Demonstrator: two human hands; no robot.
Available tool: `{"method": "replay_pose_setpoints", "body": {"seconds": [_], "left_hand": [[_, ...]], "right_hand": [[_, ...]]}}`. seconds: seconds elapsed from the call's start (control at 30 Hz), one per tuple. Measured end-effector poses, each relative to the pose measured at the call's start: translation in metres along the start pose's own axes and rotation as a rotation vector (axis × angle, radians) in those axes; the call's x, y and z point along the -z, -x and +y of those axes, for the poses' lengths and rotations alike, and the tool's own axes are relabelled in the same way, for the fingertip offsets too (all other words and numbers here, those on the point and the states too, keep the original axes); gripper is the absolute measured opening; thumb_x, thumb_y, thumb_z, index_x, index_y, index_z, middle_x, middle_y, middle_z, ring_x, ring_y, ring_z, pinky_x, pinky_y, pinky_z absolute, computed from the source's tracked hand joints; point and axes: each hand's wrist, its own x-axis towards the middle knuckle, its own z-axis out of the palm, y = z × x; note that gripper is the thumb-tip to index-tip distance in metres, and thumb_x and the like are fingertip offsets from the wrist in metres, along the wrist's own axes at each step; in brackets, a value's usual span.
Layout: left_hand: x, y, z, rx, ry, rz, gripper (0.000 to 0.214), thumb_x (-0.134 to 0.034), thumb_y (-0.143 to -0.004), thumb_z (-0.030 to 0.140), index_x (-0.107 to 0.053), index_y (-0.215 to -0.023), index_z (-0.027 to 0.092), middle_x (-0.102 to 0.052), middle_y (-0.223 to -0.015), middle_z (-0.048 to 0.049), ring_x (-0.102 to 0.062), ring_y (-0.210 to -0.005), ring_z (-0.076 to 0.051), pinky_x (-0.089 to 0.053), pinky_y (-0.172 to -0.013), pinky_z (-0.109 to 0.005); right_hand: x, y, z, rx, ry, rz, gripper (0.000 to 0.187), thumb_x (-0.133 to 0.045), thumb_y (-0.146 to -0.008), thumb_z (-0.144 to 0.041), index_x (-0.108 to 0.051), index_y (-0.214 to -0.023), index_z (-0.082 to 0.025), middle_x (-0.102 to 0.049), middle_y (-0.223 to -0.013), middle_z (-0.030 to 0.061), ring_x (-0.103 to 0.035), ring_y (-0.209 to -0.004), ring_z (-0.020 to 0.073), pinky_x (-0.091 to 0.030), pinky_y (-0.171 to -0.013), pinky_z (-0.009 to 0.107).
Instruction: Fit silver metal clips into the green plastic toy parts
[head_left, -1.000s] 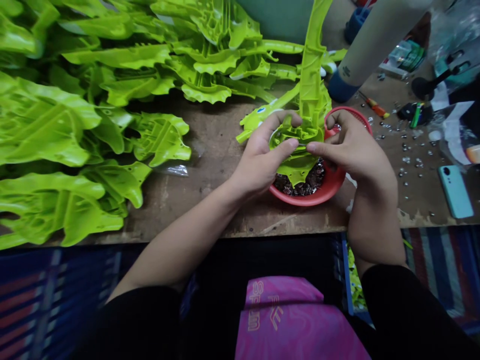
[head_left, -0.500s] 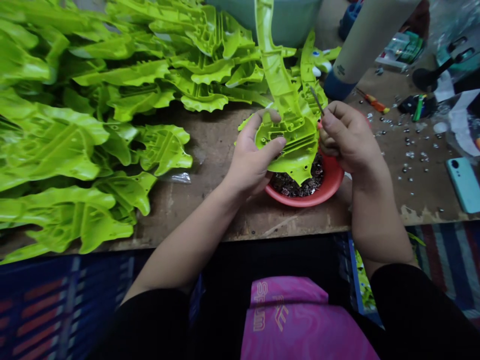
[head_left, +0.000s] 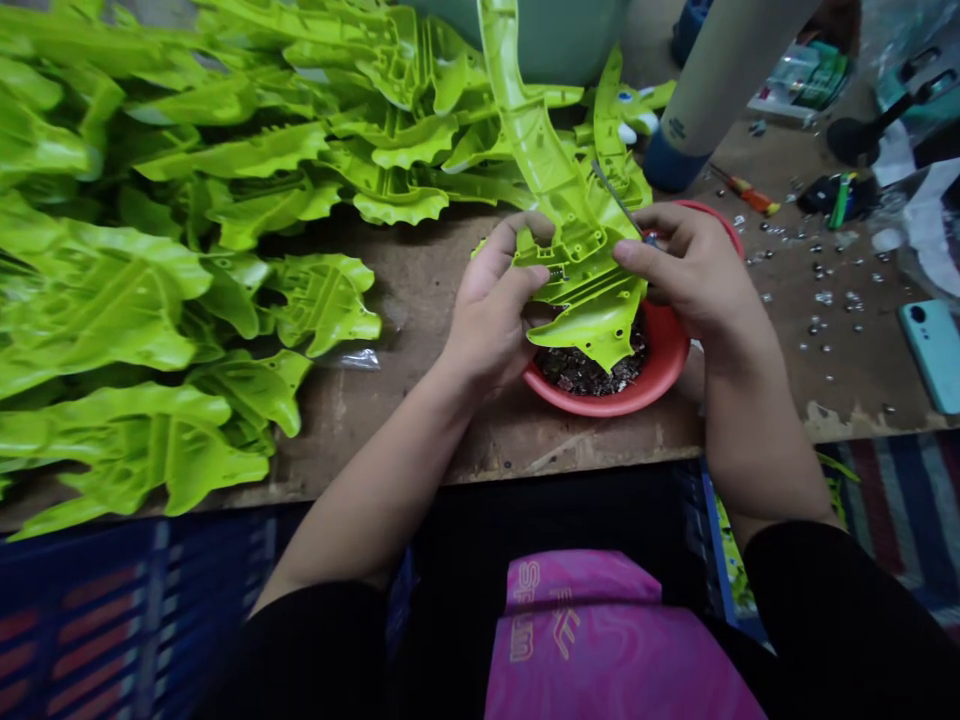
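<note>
My left hand (head_left: 495, 300) is closed around the left side of a lime-green plastic shell half (head_left: 585, 325), thumb on its ribbed inside. The shell's long curved tail points up and away. Small dark parts show near my thumb. My right hand (head_left: 686, 265) is at the shell's right edge, thumb against it, with a thin metal rod-like tool (head_left: 615, 195) in its fingers. The tool's handle is hidden, so I cannot tell its exact kind. Below the shell stands a red bowl (head_left: 664, 370) of small dark metal pieces, partly covered by the shell and my hand.
A large heap of green shells (head_left: 127, 280) fills the table's left side. A pale cylinder with a blue base (head_left: 679, 155) stands behind my right hand. To the right lie an orange-handled screwdriver (head_left: 750, 195), scattered small metal pieces and a light-blue phone (head_left: 932, 355).
My right hand has moved slightly left and its thumb now meets the shell's edge. The tool has tilted further to the left. The shell has turned a little in my left hand.
</note>
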Motion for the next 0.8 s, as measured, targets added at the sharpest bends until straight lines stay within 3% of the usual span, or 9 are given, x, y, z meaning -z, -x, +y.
{"method": "replay_pose_setpoints", "body": {"seconds": [0.1, 0.2, 0.33, 0.43, 0.5, 0.6, 0.67, 0.73, 0.8], "left_hand": [[-0.003, 0.002, 0.0, -0.024, -0.048, -0.019, 0.039, -0.059, -0.103, 0.045, -0.056, -0.139, 0.029, -0.069, -0.114, -0.0017, -0.077, -0.13, -0.038, -0.069, -0.101, -0.06], [-0.011, 0.0, 0.005, -0.063, -0.068, -0.064, 0.052, -0.065, -0.101, 0.059, -0.053, -0.144, 0.032, -0.071, -0.13, -0.0037, -0.073, -0.139, -0.042, -0.071, -0.101, -0.06], [-0.004, 0.001, 0.025, -0.073, -0.058, -0.238, 0.077, -0.067, -0.098, 0.079, -0.036, -0.16, 0.045, -0.054, -0.171, -0.0048, -0.055, -0.161, -0.043, -0.066, -0.112, -0.065], [0.024, 0.015, 0.037, -0.202, -0.188, -0.206, 0.074, -0.068, -0.099, 0.078, -0.039, -0.16, 0.047, -0.037, -0.187, -0.0042, -0.048, -0.168, -0.039, -0.06, -0.123, -0.061], [0.045, 0.031, 0.038, -0.28, -0.354, -0.11, 0.06, -0.061, -0.105, 0.071, -0.049, -0.154, 0.038, -0.049, -0.18, -0.0094, -0.051, -0.167, -0.035, -0.057, -0.128, -0.057], [0.064, 0.053, 0.033, -0.297, -0.768, 0.006, 0.047, -0.054, -0.108, 0.053, -0.062, -0.142, 0.021, -0.065, -0.165, -0.0191, -0.058, -0.16, -0.037, -0.048, -0.135, -0.063], [0.068, 0.066, 0.033, -0.217, -1.11, 0.052, 0.047, -0.053, -0.104, 0.037, -0.067, -0.143, 0.014, -0.059, -0.17, -0.0227, -0.045, -0.168, -0.046, -0.029, -0.14, -0.078], [0.068, 0.077, 0.036, -0.012, -1.429, 0.104, 0.058, -0.051, -0.104, 0.03, -0.06, -0.157, 0.009, -0.042, -0.182, -0.0247, -0.023, -0.175, -0.056, -0.015, -0.135, -0.092], [0.07, 0.087, 0.04, 0.215, -1.666, 0.128, 0.066, -0.046, -0.108, 0.035, -0.049, -0.168, 0.006, -0.027, -0.188, -0.0249, -0.018, -0.173, -0.063, -0.019, -0.127, -0.098]], "right_hand": [[-0.005, 0.001, -0.005, -0.024, -0.062, -0.042, 0.059, -0.098, -0.073, -0.071, -0.071, -0.091, -0.022, -0.07, -0.085, 0.0, -0.07, -0.081, 0.018, -0.053, -0.067, 0.03], [-0.001, -0.001, -0.004, -0.047, -0.117, -0.009, 0.059, -0.098, -0.069, -0.071, -0.067, -0.084, -0.023, -0.067, -0.08, -0.0016, -0.063, -0.072, 0.0146, -0.051, -0.065, 0.03], [0.047, 0.003, -0.007, -0.005, -0.091, 0.189, 0.063, -0.093, -0.065, -0.077, -0.06, -0.079, -0.026, -0.061, -0.075, -0.0015, -0.058, -0.069, 0.0152, -0.051, -0.066, 0.034], [0.103, 0.017, -0.013, 0.2, 0.188, 0.516, 0.059, -0.089, -0.071, -0.074, -0.052, -0.078, -0.029, -0.054, -0.072, -0.0022, -0.049, -0.071, 0.0162, -0.049, -0.071, 0.036], [0.129, 0.029, -0.013, 0.304, 0.538, 0.656, 0.057, -0.088, -0.077, -0.065, -0.043, -0.074, -0.03, -0.048, -0.07, -0.0026, -0.041, -0.071, 0.0159, -0.043, -0.072, 0.036], [0.135, 0.044, -0.007, 0.281, 1.008, 0.502, 0.052, -0.078, -0.085, -0.056, -0.036, -0.071, -0.029, -0.05, -0.072, 0.0009, -0.044, -0.073, 0.0189, -0.039, -0.075, 0.038], [0.127, 0.055, -0.002, 0.231, 1.139, 0.419, 0.045, -0.073, -0.087, -0.052, -0.037, -0.072, -0.028, -0.057, -0.076, 0.0044, -0.052, -0.079, 0.022, -0.041, -0.078, 0.039], [0.123, 0.073, -0.001, 0.176, 1.15, 0.532, 0.037, -0.07, -0.085, -0.049, -0.041, -0.074, -0.028, -0.063, -0.08, 0.0071, -0.059, -0.085, 0.0244, -0.044, -0.081, 0.039], [0.129, 0.102, 0.0, 0.1, 1.126, 0.731, 0.033, -0.068, -0.084, -0.048, -0.043, -0.076, -0.028, -0.066, -0.084, 0.0092, -0.064, -0.09, 0.0262, -0.05, -0.086, 0.04]]}}
